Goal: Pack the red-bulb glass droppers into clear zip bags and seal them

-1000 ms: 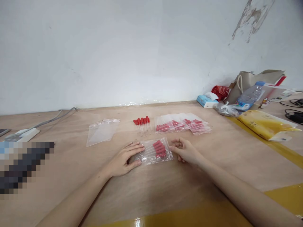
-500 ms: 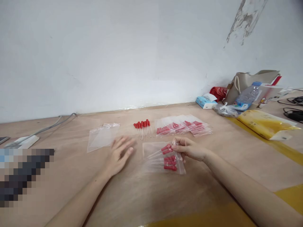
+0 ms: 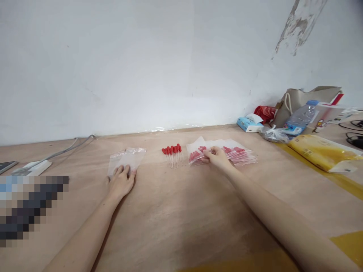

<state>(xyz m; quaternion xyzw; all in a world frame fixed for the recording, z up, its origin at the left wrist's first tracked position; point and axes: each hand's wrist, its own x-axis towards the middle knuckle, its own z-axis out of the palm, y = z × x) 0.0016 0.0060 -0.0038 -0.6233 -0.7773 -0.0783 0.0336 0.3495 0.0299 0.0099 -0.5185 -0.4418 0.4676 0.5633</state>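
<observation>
My left hand (image 3: pixel 121 182) lies with fingers spread on the clear zip bags (image 3: pixel 129 156) at the left, which have nothing inside. In the middle of the table, several loose droppers (image 3: pixel 172 149) with red bulbs and thin clear stems lie side by side. My right hand (image 3: pixel 218 159) is pinched at the edge of a zip bag of droppers (image 3: pixel 195 155), over the left end of a row of overlapping filled bags (image 3: pixel 241 155). Its fingers partly cover that bag, and red bulbs show through the plastic.
At the back right are a tissue pack (image 3: pixel 249 124), a plastic bottle (image 3: pixel 302 119), a beige bag (image 3: pixel 306 100) and a yellow package (image 3: pixel 323 151). A grey cable (image 3: pixel 65 150) runs along the left. A pixelated patch covers the left edge.
My right hand has carried the filled bag away from the front and onto the row of filled bags. My left hand has moved left and come down on the flat bags.
</observation>
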